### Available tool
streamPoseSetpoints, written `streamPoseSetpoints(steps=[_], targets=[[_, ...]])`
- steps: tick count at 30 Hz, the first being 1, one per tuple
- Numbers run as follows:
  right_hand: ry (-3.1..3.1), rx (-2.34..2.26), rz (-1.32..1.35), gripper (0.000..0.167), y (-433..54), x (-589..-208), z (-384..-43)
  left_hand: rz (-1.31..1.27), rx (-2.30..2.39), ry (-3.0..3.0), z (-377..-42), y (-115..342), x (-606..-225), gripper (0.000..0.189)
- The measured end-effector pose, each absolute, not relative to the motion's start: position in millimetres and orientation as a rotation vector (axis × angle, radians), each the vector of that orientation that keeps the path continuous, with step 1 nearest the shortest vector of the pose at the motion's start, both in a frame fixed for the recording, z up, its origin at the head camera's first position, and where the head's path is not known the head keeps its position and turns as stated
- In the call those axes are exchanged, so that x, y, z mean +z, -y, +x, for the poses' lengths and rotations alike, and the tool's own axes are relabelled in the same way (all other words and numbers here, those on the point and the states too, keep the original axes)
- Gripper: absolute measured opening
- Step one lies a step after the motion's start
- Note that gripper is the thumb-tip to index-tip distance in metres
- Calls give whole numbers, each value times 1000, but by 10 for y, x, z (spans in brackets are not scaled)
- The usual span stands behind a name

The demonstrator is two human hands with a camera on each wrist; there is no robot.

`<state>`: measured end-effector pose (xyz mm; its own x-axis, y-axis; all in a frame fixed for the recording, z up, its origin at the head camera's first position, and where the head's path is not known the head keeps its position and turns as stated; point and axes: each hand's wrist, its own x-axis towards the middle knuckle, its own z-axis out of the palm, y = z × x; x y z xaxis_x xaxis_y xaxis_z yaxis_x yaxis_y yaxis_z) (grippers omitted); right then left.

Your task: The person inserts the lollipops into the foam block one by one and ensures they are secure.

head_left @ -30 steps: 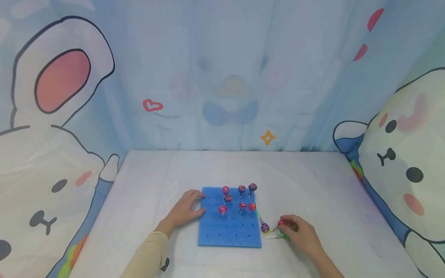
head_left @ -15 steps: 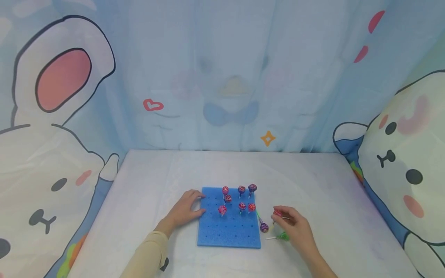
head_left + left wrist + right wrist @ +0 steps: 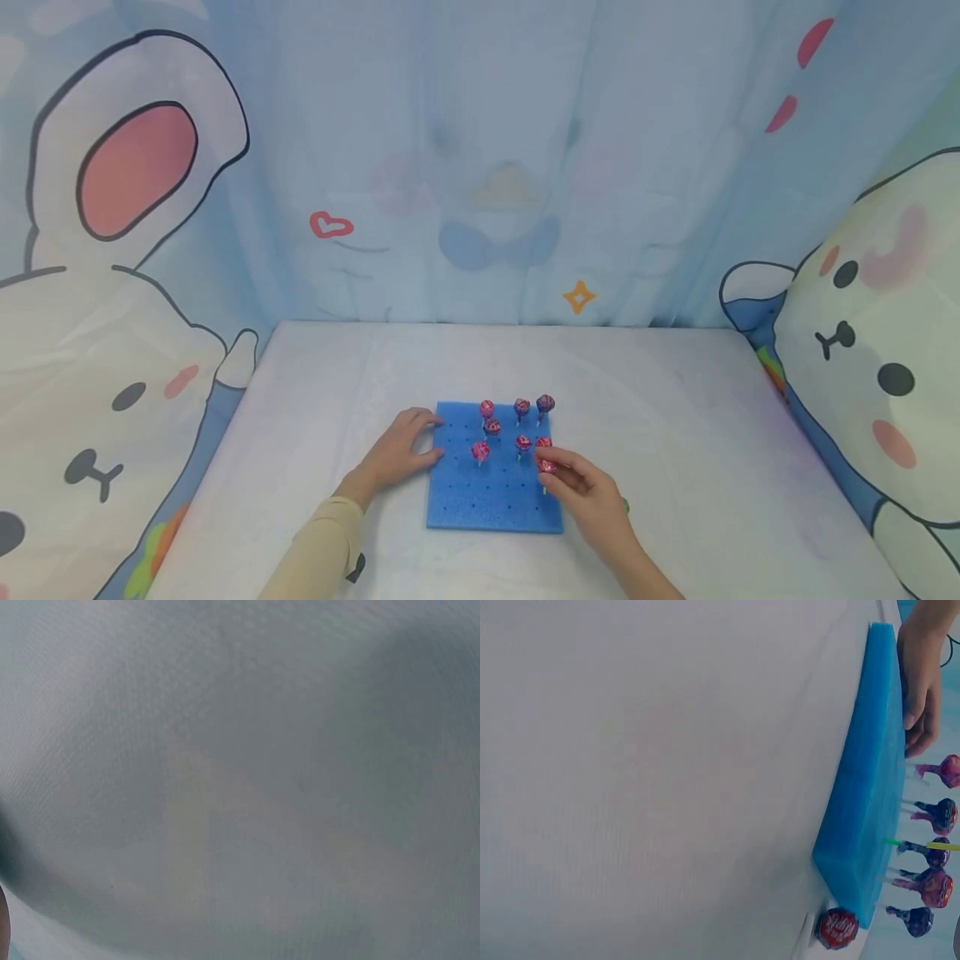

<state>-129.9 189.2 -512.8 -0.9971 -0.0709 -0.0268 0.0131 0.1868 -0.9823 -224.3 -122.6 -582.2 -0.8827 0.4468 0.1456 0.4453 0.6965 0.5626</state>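
Note:
My right hand (image 3: 592, 496) pinches a red-wrapped lollipop (image 3: 547, 467) over the right side of a blue foam board (image 3: 468, 508); its yellow stick (image 3: 943, 846) shows in the right wrist view. My left hand (image 3: 401, 450) rests against the board's left edge, thumb and fingers spread along it. Several wrapped lollipops stand upright in the board's far half, among them a pink one (image 3: 480, 452) and a dark one (image 3: 545, 403). One red lollipop is partly covered by my right fingers. The left wrist view holds only blurred pale cloth.
A green-wrapped lollipop (image 3: 626, 505) lies mostly hidden behind my right hand. Another dark red lollipop (image 3: 836, 928) lies beside the board's corner. Rows of small holes dot the board. White cloth (image 3: 360, 358) covers the table, with a printed curtain (image 3: 420, 125) behind.
My right hand has lifted the red lollipop off the table and carried it left to the board. My left hand and the board stay in place.

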Motion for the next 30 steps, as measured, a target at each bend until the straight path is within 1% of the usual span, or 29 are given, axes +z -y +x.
streamPoseSetpoints(steps=[6,13,22,30], targets=[[-2230,-1998,-40,31,-1724,-5198,-1269,770,985,-2885,-2241,1224,-5801,44],[-2170,-1956,-78,35,-1611,-5296,-1227,764,987,-2882,-2228,1219,-5793,44],[-2195,-1944,-78,33,-1591,-5358,-1238,755,979,-2884,-2213,1204,-5769,44],[-2202,-1858,-86,36,-1596,-5423,-1218,749,980,-2891,-2221,1210,-5788,44]])
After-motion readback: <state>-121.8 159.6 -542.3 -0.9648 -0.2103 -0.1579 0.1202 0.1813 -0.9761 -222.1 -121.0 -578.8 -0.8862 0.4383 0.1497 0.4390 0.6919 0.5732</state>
